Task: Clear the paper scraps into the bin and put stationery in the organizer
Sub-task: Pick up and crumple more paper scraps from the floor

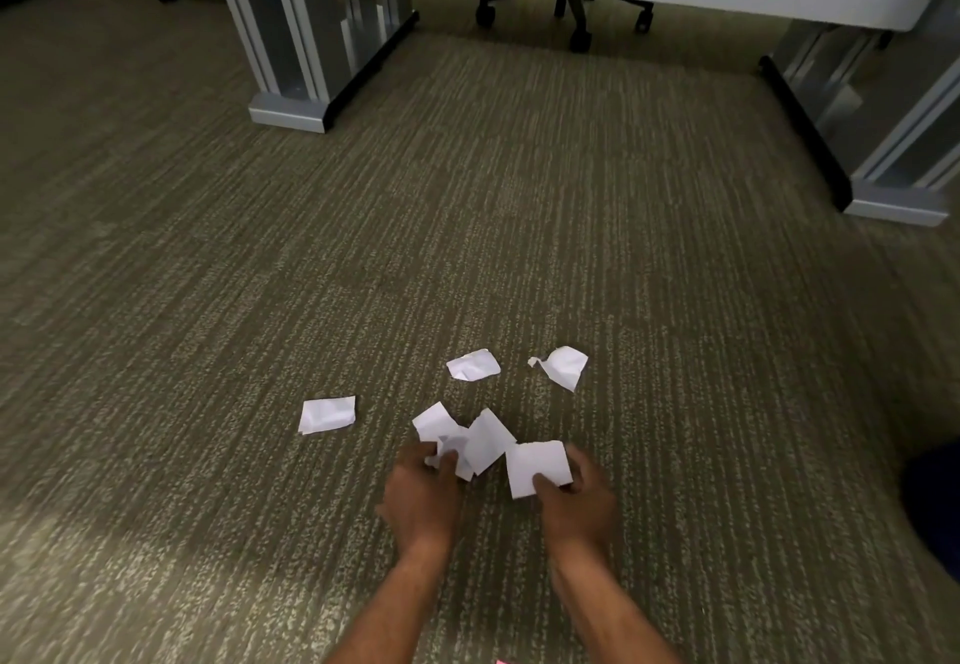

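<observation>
Left hand (pixel 423 497) grips a paper bunch (pixel 485 440); right hand (pixel 579 494) pinches a single scrap (pixel 537 463). Loose scraps (pixel 327 415) lie at ten, twelve, one o'clock on open carpet (pixel 467 227).

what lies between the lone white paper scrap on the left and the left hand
Nothing but bare striped olive carpet, in the head view, between the lone white paper scrap and the left hand, which grips other white scraps.

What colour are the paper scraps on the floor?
The scraps are white, clearest in the head view.
</observation>
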Motion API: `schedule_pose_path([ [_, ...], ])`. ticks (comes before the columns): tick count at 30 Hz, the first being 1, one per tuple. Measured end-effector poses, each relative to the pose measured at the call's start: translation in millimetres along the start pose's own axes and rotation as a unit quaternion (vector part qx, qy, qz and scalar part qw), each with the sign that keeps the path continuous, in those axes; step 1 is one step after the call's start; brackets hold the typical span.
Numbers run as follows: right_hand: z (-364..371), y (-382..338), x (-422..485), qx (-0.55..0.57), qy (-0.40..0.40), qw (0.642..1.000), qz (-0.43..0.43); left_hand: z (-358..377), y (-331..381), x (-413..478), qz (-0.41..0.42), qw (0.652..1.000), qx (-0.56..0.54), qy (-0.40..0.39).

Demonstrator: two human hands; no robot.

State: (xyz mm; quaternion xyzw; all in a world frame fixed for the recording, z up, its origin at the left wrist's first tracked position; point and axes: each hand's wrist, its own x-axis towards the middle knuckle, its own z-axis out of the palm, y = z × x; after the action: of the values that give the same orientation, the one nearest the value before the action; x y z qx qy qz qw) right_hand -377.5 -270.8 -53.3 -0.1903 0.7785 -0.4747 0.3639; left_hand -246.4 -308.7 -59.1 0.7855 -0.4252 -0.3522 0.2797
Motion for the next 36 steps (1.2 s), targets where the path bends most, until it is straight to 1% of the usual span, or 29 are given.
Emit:
schedule_pose_path([
  [3,2.6,1.4,-1.6,0.014,-0.021,0.999,0.022,-0.6,0.7,4.0,-0.016,1.000,-0.005,0.008],
  [8,-0.3,4.8,-3.7,0.014,-0.040,0.998,0.041,6.4,3.1,14.8,-0.051,0.998,-0.018,-0.020],
  [10,-4.6,6.6,-3.7,0.014,-0.051,0.998,0.046,9.7,5.7,16.6,-0.062,0.998,-0.023,-0.012],
  [14,-12.9,5.8,-2.0,0.020,-0.064,0.996,0.056,13.6,12.6,17.8,-0.101,0.992,-0.079,0.021],
  [18,-19.2,4.0,0.5,0.020,-0.065,0.996,0.060,18.8,13.1,24.2,-0.133,0.984,-0.113,0.031],
  [21,-21.0,3.5,0.1,0.024,-0.070,0.995,0.060,23.3,6.9,30.0,-0.145,0.979,-0.139,0.022],
  [24,-19.1,-1.6,-0.9,0.033,-0.079,0.994,0.068,21.3,4.6,30.9,-0.156,0.968,-0.198,0.013],
  [27,-13.7,-9.3,-0.7,0.055,-0.081,0.992,0.074,11.6,7.9,29.5,-0.167,0.948,-0.267,0.034],
  [30,-4.9,-18.0,-1.1,0.070,-0.069,0.992,0.078,1.7,12.2,24.0,-0.153,0.926,-0.342,0.041],
  [32,0.9,-23.3,-1.8,0.075,-0.055,0.993,0.078,-5.4,19.8,17.6,-0.144,0.903,-0.405,0.013],
  [33,3.3,-26.1,-2.5,0.075,-0.047,0.993,0.079,-8.7,23.7,15.4,-0.140,0.897,-0.419,-0.013],
  [36,11.4,-34.9,-5.2,0.077,-0.034,0.993,0.079,-18.8,32.2,9.3,-0.129,0.900,-0.395,-0.131],
])
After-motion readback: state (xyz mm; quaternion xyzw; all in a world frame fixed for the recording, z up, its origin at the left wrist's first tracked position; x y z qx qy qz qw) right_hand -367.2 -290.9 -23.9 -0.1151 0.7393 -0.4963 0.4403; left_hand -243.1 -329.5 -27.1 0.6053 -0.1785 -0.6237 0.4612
